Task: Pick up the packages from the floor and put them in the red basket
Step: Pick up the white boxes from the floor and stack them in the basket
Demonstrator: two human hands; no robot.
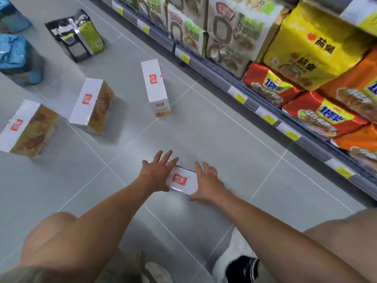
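three white boxes [156, 86], fourth box [183, 182] between spread left grip [158, 173] and right grip [206, 181], one black bag [76, 35]

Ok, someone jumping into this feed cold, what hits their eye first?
The left hand and right hand spread open on either side of a small white box on the floor, centre frame. Beyond it, to the left, three more white boxes stand scattered, and bright yellow, red and orange noodle packs fill the shelf on the right.
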